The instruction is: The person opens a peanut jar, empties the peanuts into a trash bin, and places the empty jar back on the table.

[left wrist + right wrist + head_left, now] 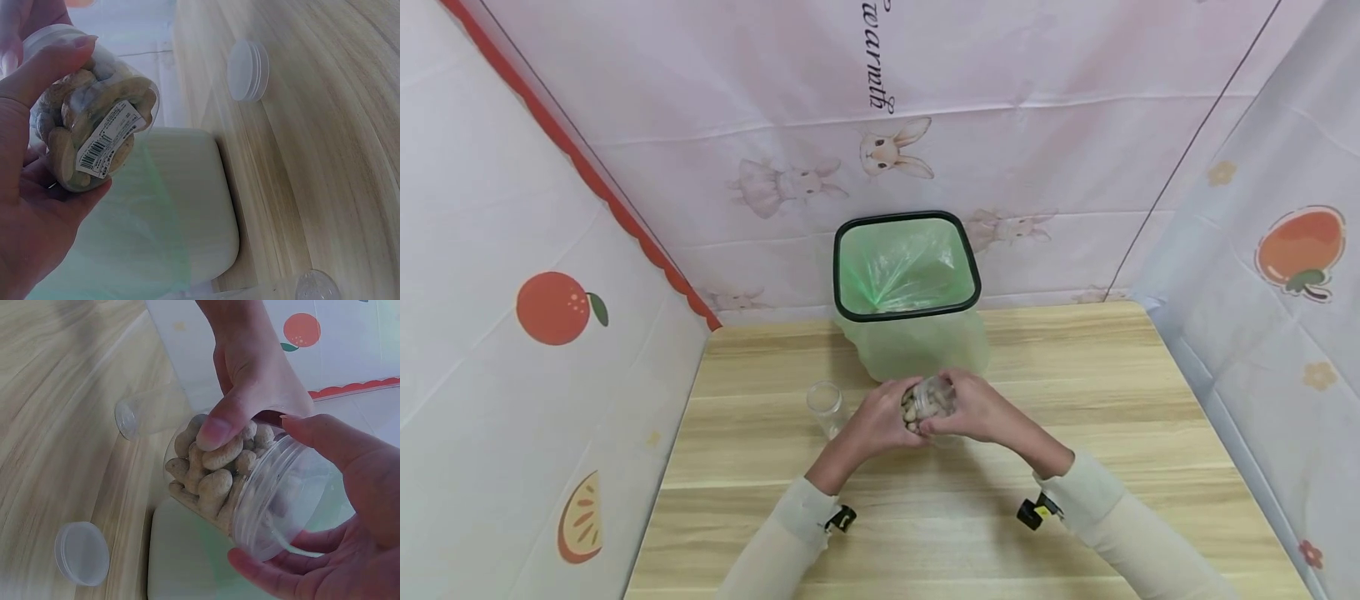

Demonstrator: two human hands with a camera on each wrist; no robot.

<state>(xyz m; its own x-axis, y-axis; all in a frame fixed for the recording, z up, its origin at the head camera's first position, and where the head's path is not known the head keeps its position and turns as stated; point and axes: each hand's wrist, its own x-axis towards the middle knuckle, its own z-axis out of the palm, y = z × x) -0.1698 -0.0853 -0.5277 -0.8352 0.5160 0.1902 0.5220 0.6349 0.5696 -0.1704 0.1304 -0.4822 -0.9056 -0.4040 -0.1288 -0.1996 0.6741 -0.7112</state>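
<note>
A clear plastic jar [112, 94] full of unshelled peanuts [212, 487] is tilted in the air before the bin. My left hand [880, 418] grips its body, with the thumb across the side; a barcode label [109, 140] shows on the jar's base. Around the ridged, see-through lid [265, 500] at the other end, my right hand [981, 408] curls its thumb and fingers. An uncapped clear jar [825, 402] stands on the table left of my left hand. Another lid [82, 553] lies on the wood, below the hands.
Behind the hands stands a bin [917, 342] with a black rim and a pale green liner bag. The wooden table [1067, 367] meets printed cloth walls at the back and both sides. Small black devices are strapped at both wrists.
</note>
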